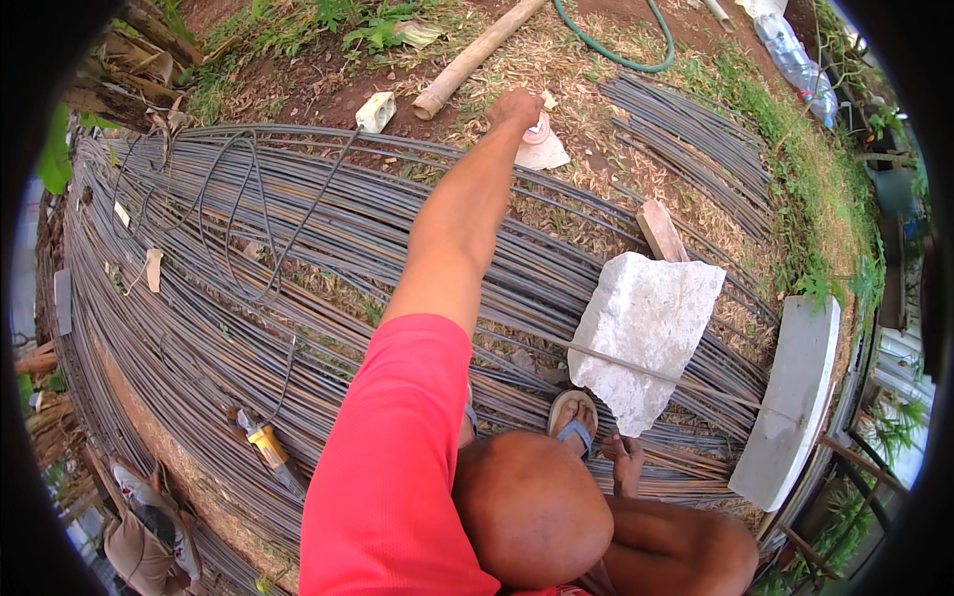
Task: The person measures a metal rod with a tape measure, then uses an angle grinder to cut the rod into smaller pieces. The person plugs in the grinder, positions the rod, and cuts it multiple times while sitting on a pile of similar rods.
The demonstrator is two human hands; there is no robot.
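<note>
My left hand (pixel 515 107), at the end of a long outstretched arm, is closed by a round pinkish-white object (pixel 537 129) on a pale flat scrap (pixel 545 152); what its fingers hold is hidden. Low at the right, my right hand (pixel 626 462) has curled fingers at the lower corner of a rough white stone slab (pixel 646 323); I cannot make out what is in them. A single steel bar (pixel 636 368) crosses over the slab. Many long steel bars (pixel 328 228) lie side by side beneath. My sandaled foot (pixel 573 417) stands beside the slab.
A yellow power tool (pixel 266 445) rests on the bars at lower left. A white socket block (pixel 376 112) with black cable lies behind. A wood block (pixel 661 230), grey slab (pixel 790 402), bamboo pole (pixel 477 60) and green hose (pixel 636 68) surround. Another person's shoe (pixel 149 507) shows lower left.
</note>
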